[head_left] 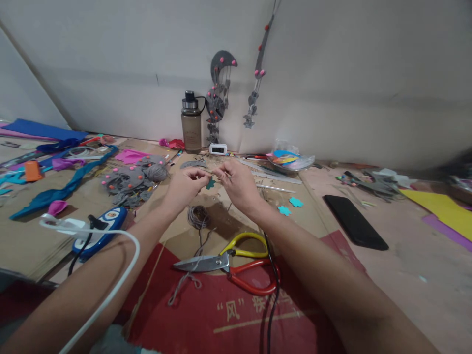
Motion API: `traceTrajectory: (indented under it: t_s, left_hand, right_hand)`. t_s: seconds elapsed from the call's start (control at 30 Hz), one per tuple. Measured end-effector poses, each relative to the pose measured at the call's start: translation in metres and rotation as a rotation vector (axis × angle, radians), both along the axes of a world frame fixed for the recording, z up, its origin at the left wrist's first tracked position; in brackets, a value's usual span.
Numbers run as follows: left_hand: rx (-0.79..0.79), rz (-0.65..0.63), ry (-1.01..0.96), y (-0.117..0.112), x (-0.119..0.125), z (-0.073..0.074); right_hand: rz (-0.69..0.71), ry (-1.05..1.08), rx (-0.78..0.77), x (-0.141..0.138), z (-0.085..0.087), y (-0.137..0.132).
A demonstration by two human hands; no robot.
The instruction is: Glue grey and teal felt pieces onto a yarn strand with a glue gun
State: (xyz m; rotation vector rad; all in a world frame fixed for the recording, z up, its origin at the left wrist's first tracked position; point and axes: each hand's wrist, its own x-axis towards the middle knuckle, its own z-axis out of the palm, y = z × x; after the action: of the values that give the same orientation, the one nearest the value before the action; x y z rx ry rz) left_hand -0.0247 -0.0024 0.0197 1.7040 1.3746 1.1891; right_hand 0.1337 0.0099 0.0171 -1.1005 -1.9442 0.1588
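Note:
My left hand [189,186] and my right hand [238,186] meet above the cardboard, fingertips pinched on a thin strand that looks like grey yarn. Just beneath the fingers shows a teal felt flower [210,184]; whether it hangs from the strand I cannot tell. A small coil of grey yarn [198,217] lies below my hands, its loose end trailing over the blades of big scissors [221,263] with one yellow and one red handle. Two more teal felt flowers [283,211] rest to the right of my right hand.
At left are a grey felt pile with pom-poms [129,181], coloured felt strips and a blue power strip [103,231] with a white cable. A bottle [191,123] and small clock [218,149] stand by the wall. A black phone [354,221] lies right.

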Motion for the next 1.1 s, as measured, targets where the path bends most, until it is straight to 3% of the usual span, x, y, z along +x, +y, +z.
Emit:
traceTrajectory:
  t_s: [0.23,0.63,1.1]
  left_hand:
    - [-0.009,-0.024,-0.088,0.005,-0.003,-0.003]
    - [0.032,-0.003,-0.083,0.000,0.000,0.000]
    - [0.161,0.021,0.148,-0.008,0.002,0.006]
  right_hand:
    - [0.102,-0.020,0.028,0.002,0.001,-0.003]
    - [-0.064,0.066,-0.125,-0.009,-0.001,-0.006]
    - [-0.039,0.058,-0.144,-0.019,0.002,0.004]
